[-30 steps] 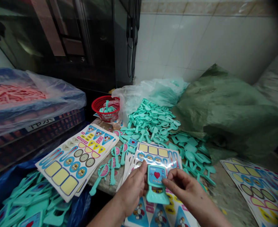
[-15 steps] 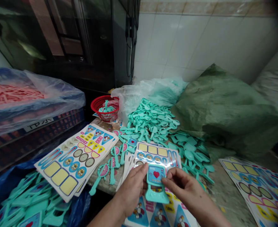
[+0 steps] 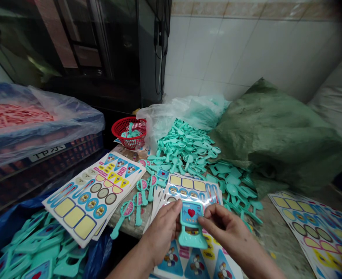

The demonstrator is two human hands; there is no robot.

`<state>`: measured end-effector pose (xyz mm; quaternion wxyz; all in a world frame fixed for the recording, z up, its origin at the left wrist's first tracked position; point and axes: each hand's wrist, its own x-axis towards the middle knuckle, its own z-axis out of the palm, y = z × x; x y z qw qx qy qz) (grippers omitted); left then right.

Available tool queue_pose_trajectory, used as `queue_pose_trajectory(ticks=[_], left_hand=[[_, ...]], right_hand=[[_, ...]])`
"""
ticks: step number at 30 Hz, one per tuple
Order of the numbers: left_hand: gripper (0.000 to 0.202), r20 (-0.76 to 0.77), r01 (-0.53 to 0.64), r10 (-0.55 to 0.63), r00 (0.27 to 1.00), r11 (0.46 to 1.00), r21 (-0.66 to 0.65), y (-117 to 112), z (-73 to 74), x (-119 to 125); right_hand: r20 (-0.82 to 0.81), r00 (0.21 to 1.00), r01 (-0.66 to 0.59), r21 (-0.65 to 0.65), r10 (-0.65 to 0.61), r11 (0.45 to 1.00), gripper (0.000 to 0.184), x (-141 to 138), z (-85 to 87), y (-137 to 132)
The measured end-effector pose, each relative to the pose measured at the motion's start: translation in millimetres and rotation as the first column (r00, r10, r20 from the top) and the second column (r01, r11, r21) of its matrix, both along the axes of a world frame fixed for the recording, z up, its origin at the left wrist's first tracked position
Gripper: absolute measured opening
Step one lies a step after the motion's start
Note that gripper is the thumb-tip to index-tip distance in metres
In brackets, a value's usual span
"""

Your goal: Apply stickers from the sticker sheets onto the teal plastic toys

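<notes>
A teal plastic toy monitor is held upright over a stack of sticker sheets. My left hand grips its left edge, thumb at the upper corner. On its face lies a blue sticker with a red heart. The thumb and bent fingers of my right hand close at the sticker's right edge; whether they pinch anything is hidden. Just left of the stack, several teal toy pieces with pink fan-shaped stickers rest on the table.
A pile of teal pieces lies behind, beside a green sack. More sticker sheets lie left and right. A red basket stands at the back. A blue-lined container and a crate occupy the left.
The two hands and the toy monitor have barely shifted. The right thumb and fingertips sit slightly farther left at the sticker's right edge.
</notes>
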<state>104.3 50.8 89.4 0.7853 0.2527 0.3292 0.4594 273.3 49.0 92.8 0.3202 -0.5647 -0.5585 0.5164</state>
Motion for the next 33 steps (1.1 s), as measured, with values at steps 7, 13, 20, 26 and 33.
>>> queue_pose_trajectory(ticks=[7, 13, 20, 26, 33], left_hand=[[0.03, 0.019, 0.013, -0.013, 1.0, 1.0, 0.017, 0.0, -2.6, -0.6], [0.03, 0.011, 0.011, -0.011, 1.0, 1.0, -0.002, -0.7, -3.4, -1.3], [0.03, 0.001, 0.01, -0.01, 1.0, 1.0, -0.002, -1.8, -2.7, -1.5], [0.028, 0.026, 0.005, -0.005, 1.0, 1.0, 0.001, -1.8, -4.0, -1.0], [0.025, -0.131, 0.023, -0.01, 0.991, 0.995, 0.1, -4.8, -3.9, 0.5]], right_hand=[[-0.05, 0.998, 0.022, -0.012, -0.023, 1.0, 0.026, -1.5, 0.5, -0.2], [-0.033, 0.998, 0.053, -0.009, -0.053, 0.999, 0.03, -4.0, 6.1, -0.8], [-0.001, 0.999, 0.036, 0.011, -0.036, 0.999, 0.029, -4.0, 1.4, -0.1], [0.055, 0.996, 0.062, 0.037, -0.064, 0.997, 0.027, -6.2, 4.0, -0.2], [0.167, 0.986, -0.006, 0.083, -0.008, 0.997, 0.023, -2.6, -2.2, -0.1]])
